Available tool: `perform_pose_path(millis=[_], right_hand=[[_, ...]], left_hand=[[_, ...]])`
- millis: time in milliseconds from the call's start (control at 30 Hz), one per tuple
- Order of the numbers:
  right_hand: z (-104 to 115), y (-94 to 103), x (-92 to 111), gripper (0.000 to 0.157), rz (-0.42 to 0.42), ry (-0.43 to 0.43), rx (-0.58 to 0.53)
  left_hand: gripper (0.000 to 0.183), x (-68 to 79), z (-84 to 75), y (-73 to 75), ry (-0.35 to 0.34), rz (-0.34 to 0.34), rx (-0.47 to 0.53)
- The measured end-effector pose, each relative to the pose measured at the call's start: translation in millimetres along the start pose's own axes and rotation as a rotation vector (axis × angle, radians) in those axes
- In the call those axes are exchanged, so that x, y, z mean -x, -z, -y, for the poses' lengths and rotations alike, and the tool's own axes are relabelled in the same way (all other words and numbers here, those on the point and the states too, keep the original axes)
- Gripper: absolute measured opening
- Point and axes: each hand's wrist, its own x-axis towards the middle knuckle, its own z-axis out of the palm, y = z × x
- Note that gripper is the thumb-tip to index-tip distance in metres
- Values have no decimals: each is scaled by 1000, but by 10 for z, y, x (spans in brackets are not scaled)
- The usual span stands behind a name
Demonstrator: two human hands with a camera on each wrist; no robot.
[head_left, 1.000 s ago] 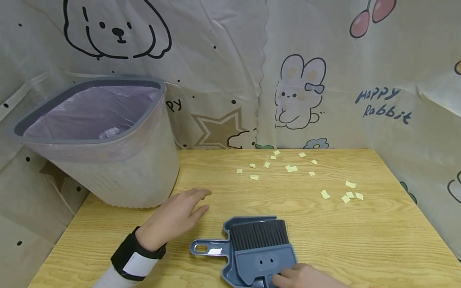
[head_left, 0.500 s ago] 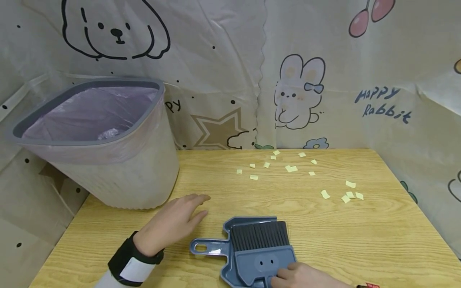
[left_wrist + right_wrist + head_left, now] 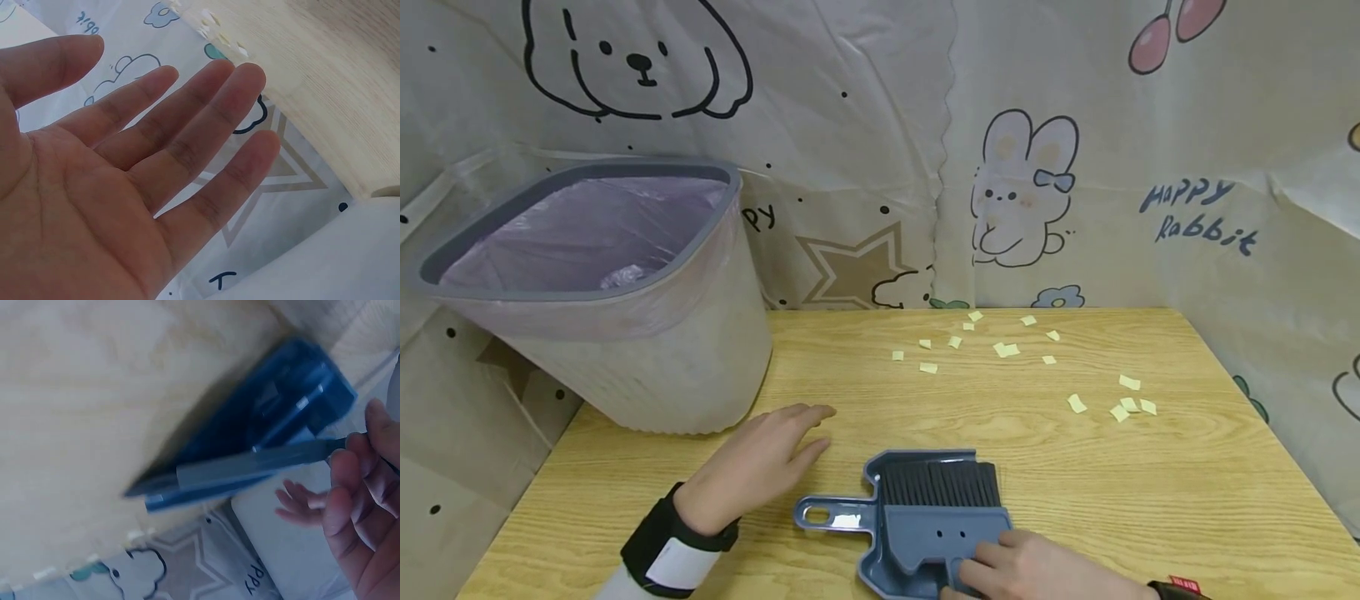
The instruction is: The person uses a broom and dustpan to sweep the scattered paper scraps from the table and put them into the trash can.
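Observation:
A small blue-grey hand brush (image 3: 946,533) with dark bristles lies over the matching dustpan (image 3: 874,575) near the table's front. My right hand (image 3: 1026,571) grips the brush's short handle, the fingers and thumb closing on it in the right wrist view. There the brush (image 3: 244,467) tilts, its handle end raised away from the dustpan (image 3: 244,419). My left hand (image 3: 760,458) hovers palm down between the bin and the dustpan's handle (image 3: 848,514). Its fingers are spread and relaxed, and nothing lies against the palm in the left wrist view.
A pale bin (image 3: 700,358) with a grey rim and purple liner stands at the left. Several yellow paper scraps (image 3: 1006,350) are scattered at the table's back, with another cluster (image 3: 1127,406) farther right. A printed cloth (image 3: 865,150) hangs behind and beside the wooden table (image 3: 1150,492).
My right hand has shifted slightly left and tipped the brush, raising its handle end; its face now looks turned. My left hand has moved down a little. The dustpan stays in place.

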Motion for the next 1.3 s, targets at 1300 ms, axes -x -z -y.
perform_pose_path(millis=[1300], right_hand=[[-832, 767, 553, 17, -740, -771, -53]], left_hand=[[49, 165, -52, -129, -26, 144, 94]])
